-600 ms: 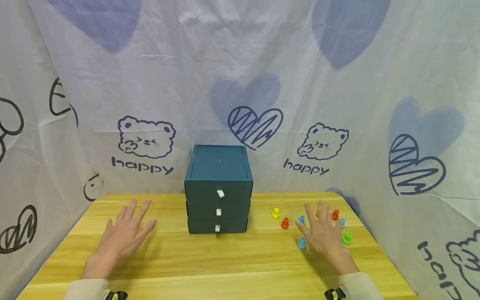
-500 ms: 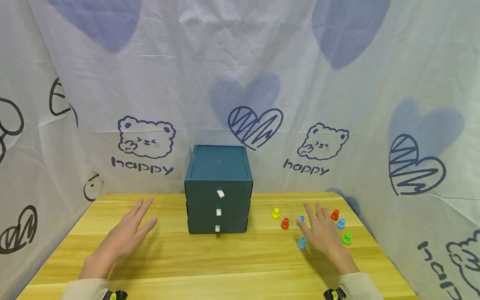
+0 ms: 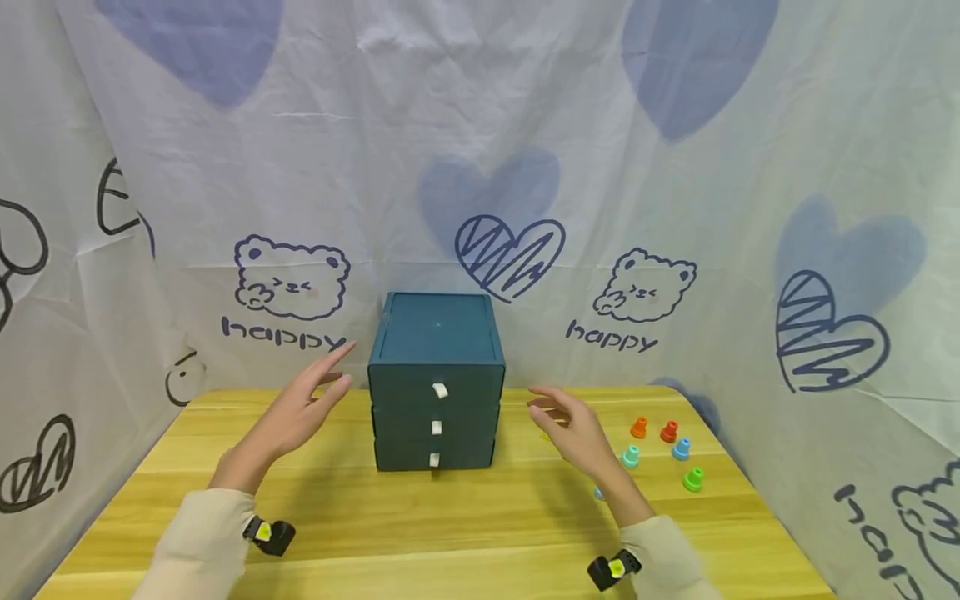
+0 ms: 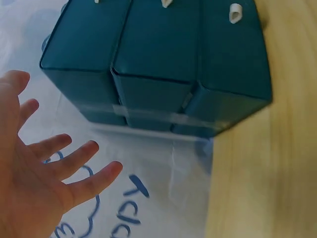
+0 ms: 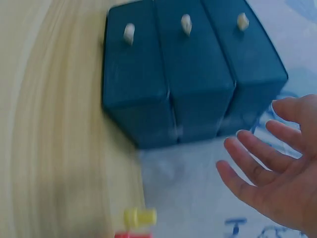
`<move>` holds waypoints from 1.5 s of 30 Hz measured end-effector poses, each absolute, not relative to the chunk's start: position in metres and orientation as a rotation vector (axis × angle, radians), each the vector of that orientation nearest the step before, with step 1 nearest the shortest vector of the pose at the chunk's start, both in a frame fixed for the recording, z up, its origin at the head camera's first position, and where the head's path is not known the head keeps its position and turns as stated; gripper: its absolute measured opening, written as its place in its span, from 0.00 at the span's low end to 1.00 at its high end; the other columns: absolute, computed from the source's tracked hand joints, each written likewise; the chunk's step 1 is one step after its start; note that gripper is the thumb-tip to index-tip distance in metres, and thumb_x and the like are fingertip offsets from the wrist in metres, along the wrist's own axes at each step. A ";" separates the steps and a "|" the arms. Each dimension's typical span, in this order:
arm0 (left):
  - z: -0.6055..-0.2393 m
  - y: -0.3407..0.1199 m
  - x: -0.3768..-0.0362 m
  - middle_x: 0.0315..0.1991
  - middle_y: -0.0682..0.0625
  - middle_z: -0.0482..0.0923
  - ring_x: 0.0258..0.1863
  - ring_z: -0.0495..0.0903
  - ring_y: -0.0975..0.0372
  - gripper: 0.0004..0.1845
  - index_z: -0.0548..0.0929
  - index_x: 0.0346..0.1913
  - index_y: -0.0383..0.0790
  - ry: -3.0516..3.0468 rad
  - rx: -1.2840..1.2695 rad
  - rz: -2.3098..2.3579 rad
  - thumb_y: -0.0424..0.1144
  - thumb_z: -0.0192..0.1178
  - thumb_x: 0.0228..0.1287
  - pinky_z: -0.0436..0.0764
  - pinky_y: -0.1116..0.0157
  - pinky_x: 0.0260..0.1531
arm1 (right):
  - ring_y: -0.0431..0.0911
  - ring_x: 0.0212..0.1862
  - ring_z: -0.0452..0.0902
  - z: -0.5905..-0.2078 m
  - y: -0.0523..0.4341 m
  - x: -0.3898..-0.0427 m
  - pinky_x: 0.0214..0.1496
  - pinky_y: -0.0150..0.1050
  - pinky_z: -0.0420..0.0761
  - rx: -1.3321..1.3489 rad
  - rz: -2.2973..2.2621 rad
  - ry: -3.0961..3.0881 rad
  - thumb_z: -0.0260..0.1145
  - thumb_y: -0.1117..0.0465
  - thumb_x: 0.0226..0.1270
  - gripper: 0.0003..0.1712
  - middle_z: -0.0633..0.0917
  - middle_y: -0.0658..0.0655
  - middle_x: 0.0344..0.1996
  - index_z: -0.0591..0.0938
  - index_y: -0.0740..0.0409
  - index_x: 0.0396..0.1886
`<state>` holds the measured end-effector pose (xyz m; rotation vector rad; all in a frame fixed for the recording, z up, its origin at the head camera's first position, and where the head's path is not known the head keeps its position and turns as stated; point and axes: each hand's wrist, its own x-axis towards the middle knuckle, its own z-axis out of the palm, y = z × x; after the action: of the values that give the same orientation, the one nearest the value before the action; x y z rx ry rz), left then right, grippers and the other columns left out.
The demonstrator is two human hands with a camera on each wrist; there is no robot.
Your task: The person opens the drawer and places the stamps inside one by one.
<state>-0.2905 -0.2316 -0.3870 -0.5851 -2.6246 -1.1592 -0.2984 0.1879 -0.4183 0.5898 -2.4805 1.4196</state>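
A dark teal chest of three drawers (image 3: pixel 437 408) stands at the back middle of the wooden table, its drawers closed, each with a small white pull tab. To its left hovers my left hand (image 3: pixel 303 408), fingers spread and holding nothing. On the other side is my right hand (image 3: pixel 573 429), palm toward the chest, fingers loosely bent around nothing. Each wrist view shows a gap between the fingers and the chest wall. Behind the right hand, a yellow peg-like piece (image 5: pixel 140 216) and a red one (image 5: pixel 132 235) lie mostly hidden in the head view.
Several small pegs stand at the right: orange (image 3: pixel 638 427), red (image 3: pixel 669 431), blue (image 3: pixel 681 449), mint (image 3: pixel 631 457) and green (image 3: pixel 693 479). Another blue peg (image 3: pixel 598 493) is partly covered by the right forearm. A patterned white curtain (image 3: pixel 420 208) hangs behind the table (image 3: pixel 420 529).
Both hands have moved inward toward the chest from the table's sides, turning their palms to face each other. The right hand has left the pegs it hovered over. The chest has not moved.
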 end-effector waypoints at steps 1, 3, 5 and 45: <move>-0.384 -0.229 -0.294 0.84 0.40 0.51 0.74 0.66 0.36 0.32 0.52 0.84 0.55 -2.627 -0.590 -1.165 0.52 0.45 0.84 0.69 0.28 0.66 | 0.53 0.54 0.87 -0.416 0.182 -0.299 0.55 0.32 0.85 0.611 1.434 -2.469 0.65 0.55 0.77 0.22 0.88 0.61 0.55 0.81 0.55 0.66; -0.379 -0.224 -0.301 0.84 0.41 0.50 0.75 0.65 0.37 0.32 0.53 0.84 0.54 -2.627 -0.602 -1.184 0.52 0.45 0.84 0.67 0.28 0.67 | 0.52 0.53 0.87 -0.412 0.170 -0.300 0.54 0.31 0.85 0.646 1.459 -2.451 0.65 0.56 0.77 0.21 0.89 0.62 0.54 0.81 0.55 0.65; -0.375 -0.220 -0.307 0.84 0.41 0.50 0.75 0.64 0.36 0.32 0.53 0.84 0.53 -2.627 -0.616 -1.208 0.52 0.45 0.84 0.66 0.28 0.68 | 0.51 0.49 0.87 -0.408 0.159 -0.300 0.51 0.32 0.85 0.672 1.488 -2.430 0.65 0.56 0.76 0.20 0.89 0.62 0.52 0.82 0.56 0.64; -0.370 -0.195 -0.357 0.83 0.40 0.53 0.77 0.62 0.37 0.28 0.66 0.79 0.49 -2.570 -0.572 -1.588 0.52 0.46 0.84 0.83 0.38 0.57 | 0.51 0.43 0.90 -0.392 0.070 -0.307 0.46 0.29 0.87 0.714 1.610 -2.350 0.73 0.59 0.69 0.12 0.93 0.59 0.43 0.91 0.55 0.49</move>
<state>-0.3568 -0.1951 -0.3701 -0.5720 -2.5699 -1.5876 -0.3068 0.0696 -0.3916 0.7142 -2.3504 1.6102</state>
